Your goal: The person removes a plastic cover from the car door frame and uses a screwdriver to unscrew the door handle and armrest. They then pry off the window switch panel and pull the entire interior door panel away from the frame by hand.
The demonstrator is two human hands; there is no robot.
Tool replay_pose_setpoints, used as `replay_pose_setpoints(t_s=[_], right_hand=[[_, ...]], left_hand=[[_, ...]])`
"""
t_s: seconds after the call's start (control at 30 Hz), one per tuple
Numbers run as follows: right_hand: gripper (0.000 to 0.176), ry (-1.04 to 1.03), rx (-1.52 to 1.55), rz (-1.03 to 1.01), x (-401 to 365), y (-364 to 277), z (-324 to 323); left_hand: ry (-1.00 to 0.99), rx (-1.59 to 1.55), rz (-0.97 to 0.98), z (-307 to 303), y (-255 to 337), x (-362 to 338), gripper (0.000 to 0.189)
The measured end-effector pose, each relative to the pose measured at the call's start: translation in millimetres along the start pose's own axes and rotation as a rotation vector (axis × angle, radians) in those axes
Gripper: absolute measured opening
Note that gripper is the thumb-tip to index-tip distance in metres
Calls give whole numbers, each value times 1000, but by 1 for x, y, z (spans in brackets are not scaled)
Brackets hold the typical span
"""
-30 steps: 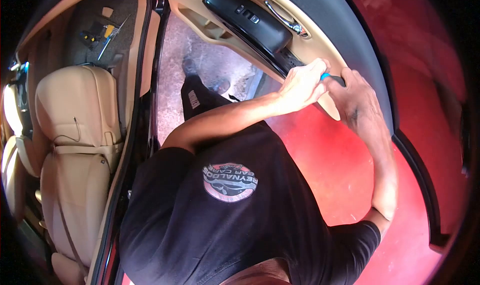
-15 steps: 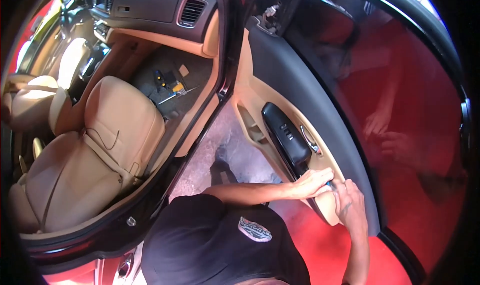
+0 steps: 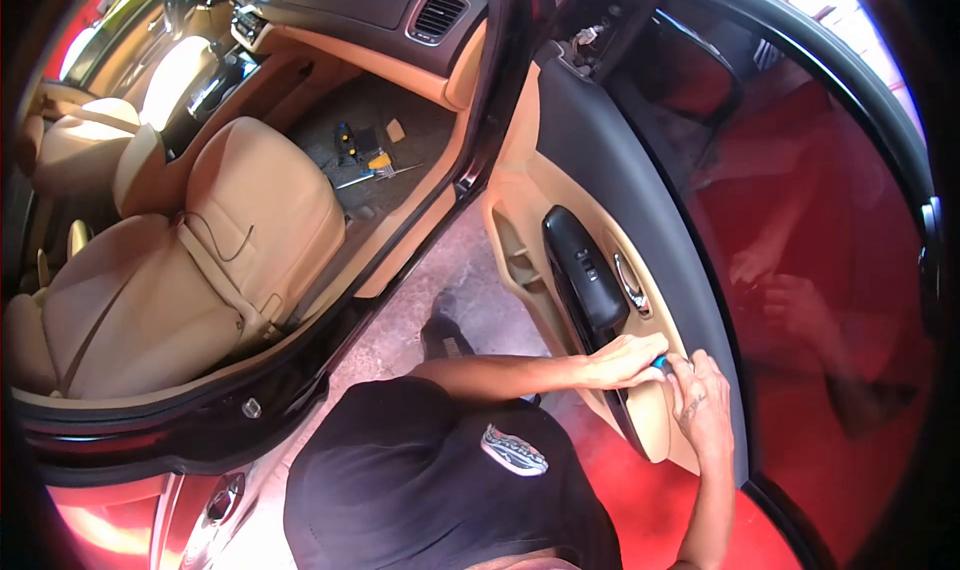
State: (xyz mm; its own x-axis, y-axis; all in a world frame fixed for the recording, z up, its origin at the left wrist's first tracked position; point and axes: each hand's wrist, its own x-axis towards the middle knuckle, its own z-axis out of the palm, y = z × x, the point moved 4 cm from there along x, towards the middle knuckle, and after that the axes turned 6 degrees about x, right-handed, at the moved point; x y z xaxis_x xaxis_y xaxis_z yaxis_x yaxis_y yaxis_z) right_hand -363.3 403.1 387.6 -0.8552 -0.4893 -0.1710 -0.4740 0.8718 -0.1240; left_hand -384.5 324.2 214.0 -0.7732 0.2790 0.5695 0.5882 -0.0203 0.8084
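Note:
My left hand (image 3: 622,361) and my right hand (image 3: 700,395) meet at the rear part of the tan door panel (image 3: 655,425), below the armrest. Between their fingertips shows a small blue object (image 3: 658,363), mostly covered, so its kind does not show. Both hands have their fingers closed around it. Just forward of them is the black armrest with its switch panel (image 3: 588,275), and beside that the chrome inner door handle (image 3: 630,288).
The open door's window (image 3: 800,270) mirrors my arms. To the left is a tan car seat (image 3: 265,185) with a dark cord lying on it. Several tools, one a yellow-handled piece (image 3: 380,160), lie on the car floor (image 3: 425,120). A black door sill (image 3: 400,240) edges the opening.
My view has shifted, so the car interior sits further right in the picture. Both hands stay at the same part of the door panel, and more of the blue object shows between them.

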Motion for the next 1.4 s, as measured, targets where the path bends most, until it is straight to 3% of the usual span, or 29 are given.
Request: replay_pose_setpoints(t_s=[0.1, 0.17, 0.27, 0.43, 0.53, 0.57, 0.63, 0.7, 0.77, 0.83, 0.87, 0.9, 0.93, 0.97, 1.0, 1.07, 1.1, 1.17, 1.2, 1.27, 1.37, 1.4], right_hand=[[23, -15, -13, -122, -4, 8, -1], [24, -33, 39, -128, -6, 5, -4], [27, 124, 173, 126, -7, 5, -7], [24, 128, 146, 195, -16, 20, 13], [27, 93, 125, -84, -17, 5, 6], [27, 92, 129, -75, -18, 10, 6], [33, 58, 177, -96, -20, 14, 7], [27, 81, 215, -42, -21, 10, 6], [20, 145, 165, 193, -25, 17, 9], [27, 247, 137, 87, -27, 27, 22], [27, 224, 283, 121, -28, 26, 21], [23, 215, 159, 79, -32, 28, 25], [23, 397, 118, -165, -39, 35, 41], [29, 398, 228, -200, -43, 31, 34], [39, 374, 326, -258, -46, 40, 46], [45, 241, 230, -106, -53, 36, 44], [25, 382, 160, -125, -51, 41, 57], [32, 192, 357, 21, -51, 36, 48], [32, 210, 363, 33, -50, 33, 51], [24, 416, 290, 211, -51, 32, 49], [19, 334, 403, 233, -40, 42, 57], [19, 453, 383, 123, -44, 42, 61]], left_hand=[[50, -64, 91, 0, 10, 1, 29], [-77, -91, 19, 4, 0, -2, 26], [-31, 22, 22, 8, -4, -4, 24], [5, 88, -32, 10, 0, -7, 30], [8, 24, 42, 6, 17, -1, 29], [36, -37, 83, 6, 19, 0, 27], [-111, 10, 3, 14, 4, -5, 21], [-85, 75, 34, 11, 2, -3, 20], [-46, 114, 33, 11, 3, -2, 23], [82, 77, -65, 6, 13, -2, 28], [-37, 68, -236, 10, 6, -7, 26], [-69, 155, -303, 14, 4, -6, 23], [-93, 154, -284, 20, -2, -8, 21], [-65, 68, -100, 20, 2, -6, 25], [-115, -4, -99, 24, 0, -7, 27], [-173, -52, 14, 30, -5, -6, 24], [-198, -51, 52, 26, -3, -4, 20], [-220, 45, -71, 19, -5, -3, 18], [-164, 231, -55, 19, -4, 0, 18], [-144, 168, -70, 21, -4, 4, 17], [-109, 39, -113, 27, 4, 8, 18], [-161, 51, -64, 27, 3, 8, 19]])
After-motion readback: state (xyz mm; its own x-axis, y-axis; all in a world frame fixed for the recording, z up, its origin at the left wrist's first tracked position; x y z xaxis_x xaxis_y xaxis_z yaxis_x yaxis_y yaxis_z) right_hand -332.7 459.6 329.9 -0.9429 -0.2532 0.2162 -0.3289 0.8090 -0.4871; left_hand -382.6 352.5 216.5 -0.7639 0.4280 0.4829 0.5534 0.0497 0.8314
